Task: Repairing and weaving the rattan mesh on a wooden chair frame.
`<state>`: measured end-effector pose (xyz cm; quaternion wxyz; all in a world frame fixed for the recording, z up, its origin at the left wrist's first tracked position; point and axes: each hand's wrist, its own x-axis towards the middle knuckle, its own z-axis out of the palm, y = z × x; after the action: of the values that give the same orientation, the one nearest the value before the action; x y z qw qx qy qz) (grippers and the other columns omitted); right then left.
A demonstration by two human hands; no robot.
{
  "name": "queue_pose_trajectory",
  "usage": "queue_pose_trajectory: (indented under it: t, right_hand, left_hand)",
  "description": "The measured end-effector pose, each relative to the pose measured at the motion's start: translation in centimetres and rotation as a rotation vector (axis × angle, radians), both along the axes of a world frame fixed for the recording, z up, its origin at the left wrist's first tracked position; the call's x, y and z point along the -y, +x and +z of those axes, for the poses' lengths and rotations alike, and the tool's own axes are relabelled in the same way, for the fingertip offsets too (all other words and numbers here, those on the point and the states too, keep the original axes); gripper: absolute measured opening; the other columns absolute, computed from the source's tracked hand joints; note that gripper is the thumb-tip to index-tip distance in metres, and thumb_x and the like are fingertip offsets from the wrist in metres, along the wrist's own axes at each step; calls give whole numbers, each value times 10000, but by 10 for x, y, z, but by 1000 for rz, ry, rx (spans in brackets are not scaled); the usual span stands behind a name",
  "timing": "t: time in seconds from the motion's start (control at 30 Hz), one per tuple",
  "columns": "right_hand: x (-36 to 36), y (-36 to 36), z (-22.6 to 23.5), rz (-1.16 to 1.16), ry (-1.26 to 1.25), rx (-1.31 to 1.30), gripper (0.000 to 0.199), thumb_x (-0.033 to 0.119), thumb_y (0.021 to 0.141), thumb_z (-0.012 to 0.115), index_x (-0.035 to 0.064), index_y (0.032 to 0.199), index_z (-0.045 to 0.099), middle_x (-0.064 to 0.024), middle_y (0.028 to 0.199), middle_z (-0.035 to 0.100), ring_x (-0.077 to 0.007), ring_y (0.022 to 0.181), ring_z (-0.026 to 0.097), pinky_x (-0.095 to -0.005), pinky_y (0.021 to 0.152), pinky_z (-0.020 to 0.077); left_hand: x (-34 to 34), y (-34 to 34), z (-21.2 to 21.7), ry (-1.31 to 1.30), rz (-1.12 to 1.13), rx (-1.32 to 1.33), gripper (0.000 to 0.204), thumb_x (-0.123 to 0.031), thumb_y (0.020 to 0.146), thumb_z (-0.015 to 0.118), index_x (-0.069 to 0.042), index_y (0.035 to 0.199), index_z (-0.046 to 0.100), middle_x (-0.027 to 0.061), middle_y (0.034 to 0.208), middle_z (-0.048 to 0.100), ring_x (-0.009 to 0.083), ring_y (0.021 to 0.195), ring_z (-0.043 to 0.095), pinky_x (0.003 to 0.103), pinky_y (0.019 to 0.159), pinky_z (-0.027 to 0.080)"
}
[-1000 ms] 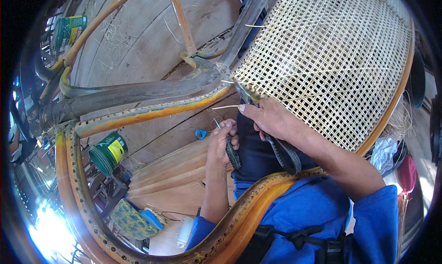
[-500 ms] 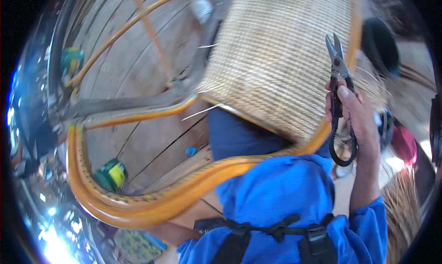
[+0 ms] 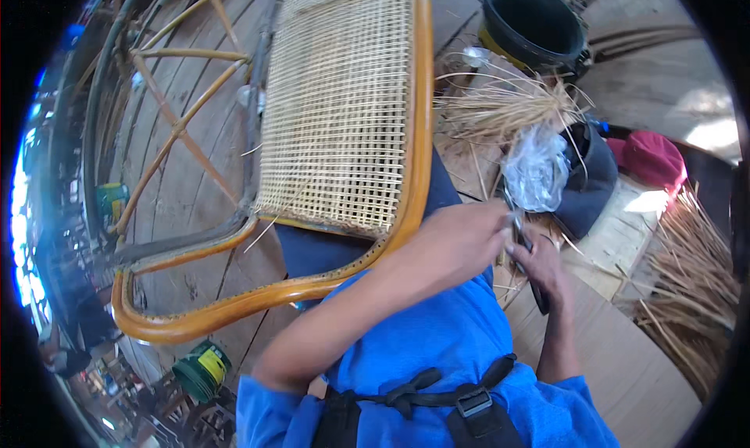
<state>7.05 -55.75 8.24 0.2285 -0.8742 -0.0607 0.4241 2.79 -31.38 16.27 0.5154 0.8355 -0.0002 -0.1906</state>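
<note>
My right hand (image 3: 541,262) is closed around a pair of snips (image 3: 539,299), whose dark handle shows below the palm. My left hand (image 3: 478,228) is crossed over my lap and meets the snips near their blades. Its fingers are blurred and mostly hidden behind the back of the hand. Across my lap lies a curved rattan chair frame (image 3: 420,120) with a woven cane panel (image 3: 336,112). Loose cane ends stick out at the panel's lower left corner. Small holes run along the bare curved rail (image 3: 234,306).
Right of the frame are a bundle of cane strands (image 3: 508,112), a clear plastic bag (image 3: 537,171), a dark cap (image 3: 587,182) and a maroon cap (image 3: 652,159). A black bucket (image 3: 531,26) stands beyond. More strands (image 3: 691,284) lie far right; a green tin (image 3: 201,370) stands lower left.
My right hand has come down from beside the panel with the snips. My left arm has swung across from under the frame to meet it. The view has shifted to the right.
</note>
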Motion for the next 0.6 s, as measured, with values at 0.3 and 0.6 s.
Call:
queue_pose_trajectory:
  t: [0.3,0.6]
  right_hand:
    - [24,-56,-58,205,-318,274,425,368,882,574,15,1115,612,-281,1081,615,-445,983,598,-497,863,468]
    - [-136,68,37,274,450,473,196,141,911,582,-9,1024,637,-151,909,654,-268,830,628,-342,753,475]
  left_hand:
    - [75,-4,-119,138,-287,44,314,-196,786,638,33,998,604,247,896,644,408,859,648,475,732,527]
    - [-37,-29,-55,127,-37,-155,358,-332,902,526,10,861,624,208,859,670,394,810,657,497,691,522]
